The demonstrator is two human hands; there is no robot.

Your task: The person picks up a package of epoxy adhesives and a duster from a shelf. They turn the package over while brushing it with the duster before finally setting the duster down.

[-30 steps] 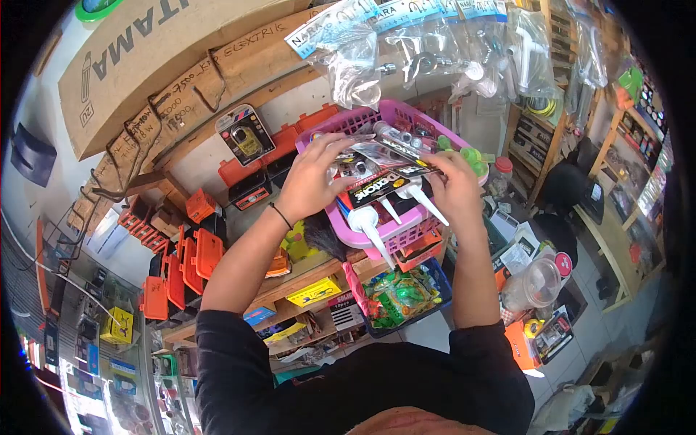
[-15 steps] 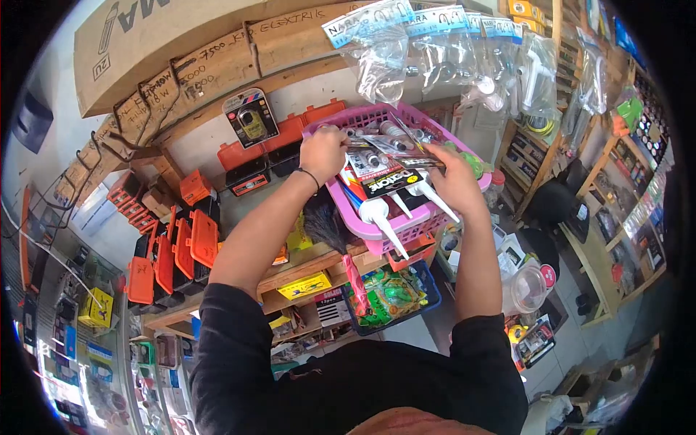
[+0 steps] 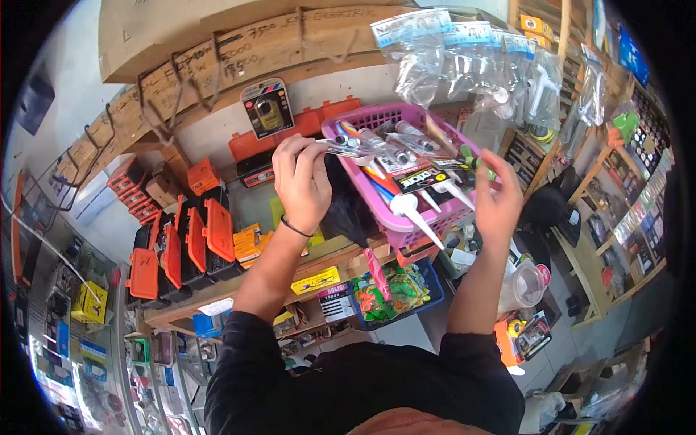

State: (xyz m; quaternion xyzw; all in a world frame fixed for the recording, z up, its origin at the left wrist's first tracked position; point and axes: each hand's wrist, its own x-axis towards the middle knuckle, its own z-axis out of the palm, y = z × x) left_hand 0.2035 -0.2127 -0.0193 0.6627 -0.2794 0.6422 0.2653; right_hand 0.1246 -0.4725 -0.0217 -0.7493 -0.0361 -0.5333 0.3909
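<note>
L hand (image 3: 301, 181): grip pinched narrow on small clear packet (image 3: 342, 147), upper centre of frame, at left rim of pink basket (image 3: 377, 112). R hand (image 3: 496, 194): grip wide, empty, beside tube pack (image 3: 424, 181). Packet prob. light, crinkly, slippery, so pinch it by the edge.

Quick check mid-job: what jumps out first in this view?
A pink basket crammed with sealant tubes sits centre, between both hands. The left hand pinches a small blister pack near its rim; the right hand is open beside it. Orange cases line the shelf left.

Left hand (image 3: 301, 181) pinches packet (image 3: 341, 147) at basket (image 3: 377, 112).
</note>
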